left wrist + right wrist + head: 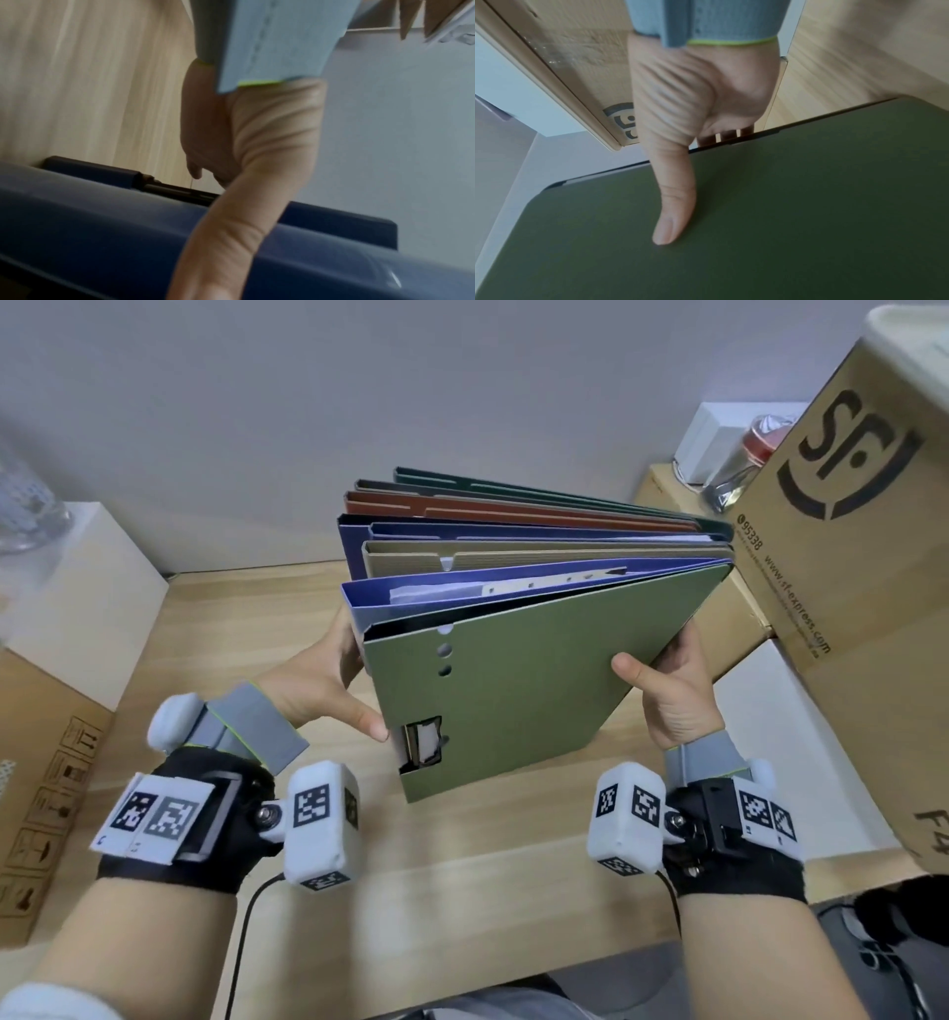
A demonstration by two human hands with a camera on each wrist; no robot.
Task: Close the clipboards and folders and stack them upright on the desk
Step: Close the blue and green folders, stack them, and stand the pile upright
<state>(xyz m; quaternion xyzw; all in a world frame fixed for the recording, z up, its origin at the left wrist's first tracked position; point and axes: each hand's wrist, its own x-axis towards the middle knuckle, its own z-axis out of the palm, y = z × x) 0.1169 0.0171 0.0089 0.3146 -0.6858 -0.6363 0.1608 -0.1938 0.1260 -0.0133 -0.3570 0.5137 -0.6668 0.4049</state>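
Observation:
An olive-green folder [513,690] stands tilted at the front of an upright row of folders on the wooden desk [462,891]. My left hand [328,680] grips its left spine edge, thumb on the front cover, fingers hidden behind. A blue folder [462,590] with white papers is directly behind it. My right hand [667,695] holds the right edge, thumb flat on the cover. In the right wrist view the right hand [693,101] pinches the green folder [782,223]. The left wrist view shows my left hand [244,142] against the blue folder [102,233]. Tan [513,557], navy [354,541], red-brown [462,508] and dark green [513,486] folders stand behind.
A big printed cardboard box [847,557] stands at the right, and the row of folders leans toward it. A white box [77,588] and a brown carton [41,788] stand at the left. A jar [760,449] sits at the back right. A grey wall is behind.

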